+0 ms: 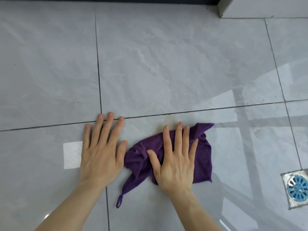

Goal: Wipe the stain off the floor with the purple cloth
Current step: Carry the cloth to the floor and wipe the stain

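A crumpled purple cloth [203, 157] lies on the grey tiled floor [158, 64], with a small hanging loop trailing off its lower left corner. My right hand [175, 160] presses flat on the cloth, fingers spread. My left hand [101, 150] rests flat on the bare tile just left of the cloth, fingers apart, holding nothing. A faint yellowish stain [170, 120] shows on the tile just beyond my right fingertips, beside the dark grout line.
A square metal floor drain with a blue round grate [297, 189] sits at the right edge. A wall base and a pale corner post [223, 7] stand at the far right. The tiles are glossy with window reflections.
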Available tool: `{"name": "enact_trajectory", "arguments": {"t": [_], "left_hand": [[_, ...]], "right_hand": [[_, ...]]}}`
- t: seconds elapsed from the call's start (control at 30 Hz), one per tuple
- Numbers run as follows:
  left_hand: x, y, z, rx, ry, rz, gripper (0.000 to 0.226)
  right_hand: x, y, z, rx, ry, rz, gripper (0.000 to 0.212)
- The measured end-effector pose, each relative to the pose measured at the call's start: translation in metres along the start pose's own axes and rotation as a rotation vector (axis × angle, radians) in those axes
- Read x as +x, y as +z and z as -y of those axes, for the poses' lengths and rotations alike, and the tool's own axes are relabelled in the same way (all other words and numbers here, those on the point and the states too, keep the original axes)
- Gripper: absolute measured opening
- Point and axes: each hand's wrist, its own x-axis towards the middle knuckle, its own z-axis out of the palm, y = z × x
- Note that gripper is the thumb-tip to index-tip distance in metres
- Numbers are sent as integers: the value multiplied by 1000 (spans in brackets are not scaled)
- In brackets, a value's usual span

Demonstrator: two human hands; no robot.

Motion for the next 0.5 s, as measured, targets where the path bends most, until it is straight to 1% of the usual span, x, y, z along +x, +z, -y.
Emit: {"name": "enact_trajectory", "arguments": {"t": [0.13, 0.23, 0.4, 0.5], "left_hand": [[1, 0, 1, -19, 3, -13, 63], [1, 1, 1, -43, 3, -22, 64], [1, 1, 1, -51, 12, -42, 64], [1, 2, 2, -85, 8, -58, 65]], "right_hand": [[62, -10, -6, -9, -46, -46, 77], [94, -14, -8, -10, -112, -46, 77], [98, -13, -6, 14, -142, -75, 74], [81, -11, -1, 51, -234, -80, 68]]}}
